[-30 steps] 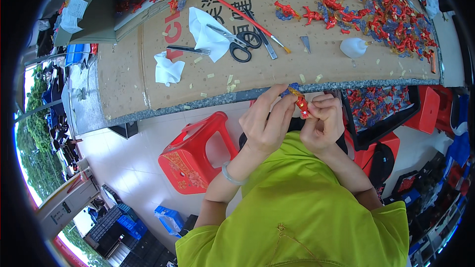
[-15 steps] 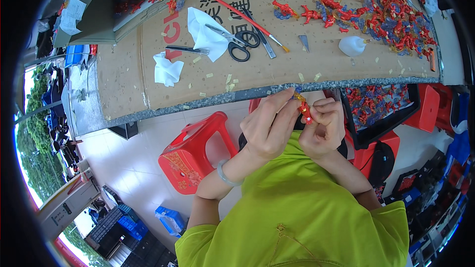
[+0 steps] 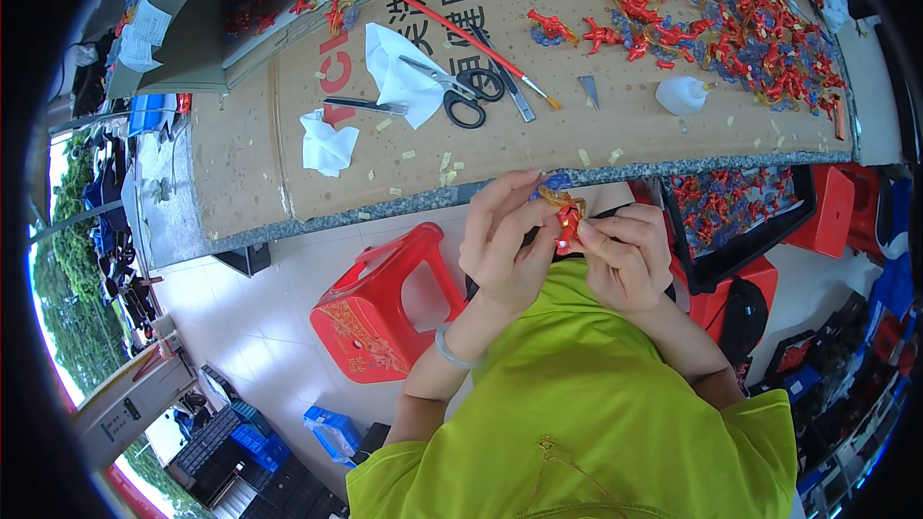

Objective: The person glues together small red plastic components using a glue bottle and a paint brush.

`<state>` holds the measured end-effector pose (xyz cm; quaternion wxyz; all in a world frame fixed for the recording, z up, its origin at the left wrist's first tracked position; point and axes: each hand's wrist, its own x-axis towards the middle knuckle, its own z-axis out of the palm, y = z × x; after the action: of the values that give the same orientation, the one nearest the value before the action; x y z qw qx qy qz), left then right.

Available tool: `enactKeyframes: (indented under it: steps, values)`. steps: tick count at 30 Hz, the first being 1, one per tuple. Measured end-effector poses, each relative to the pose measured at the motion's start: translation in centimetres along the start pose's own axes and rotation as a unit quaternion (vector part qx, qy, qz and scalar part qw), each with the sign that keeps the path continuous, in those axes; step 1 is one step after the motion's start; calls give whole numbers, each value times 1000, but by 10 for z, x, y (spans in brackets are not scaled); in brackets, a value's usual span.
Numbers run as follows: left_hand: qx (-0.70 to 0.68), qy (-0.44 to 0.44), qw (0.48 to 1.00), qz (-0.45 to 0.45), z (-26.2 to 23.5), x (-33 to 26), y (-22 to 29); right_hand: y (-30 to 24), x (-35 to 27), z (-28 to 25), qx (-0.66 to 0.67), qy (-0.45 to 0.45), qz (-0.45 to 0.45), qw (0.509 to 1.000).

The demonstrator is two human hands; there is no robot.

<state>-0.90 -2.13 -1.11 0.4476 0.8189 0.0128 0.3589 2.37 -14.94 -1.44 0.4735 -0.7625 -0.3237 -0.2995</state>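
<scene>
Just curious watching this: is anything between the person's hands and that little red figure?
Nothing visible. The left hand and right hand both pinch the small red figure directly with their fingertips, above the lap, just off the cardboard-covered table's edge.

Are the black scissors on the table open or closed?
Closed. The scissors lie flat on the cardboard-covered table, blades together in one point on the white paper, black handle loops side by side.

Left hand (image 3: 505, 240) shifted slightly: fingers, earlier curled closer over small red figure (image 3: 567, 216), now spread more, index and middle fingertips raised toward worktop (image 3: 288, 183) edge. Red figure now more exposed between both hands, gold-brown bit showing at its top. Right hand (image 3: 625, 255) pinch moved little, thumb now pressing figure's lower side. Hands sit marginally lower against green shirt (image 3: 596, 404).
</scene>
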Motion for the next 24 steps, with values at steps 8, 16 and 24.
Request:
enactKeyframes:
  steps: [8, 16, 24]
  values:
    - [-186, -20, 962, -199, 2, -18, -2, 1, -6, -6, 17, -46, -7, 999]
    - [-416, -99, 864, -265, -10, -25, -7, 3, -6, -7, 49, -28, 67, 996]
    - [-431, -99, 864, -240, -5, -33, -12, 0, -10, -7, 112, -53, 139, 983]
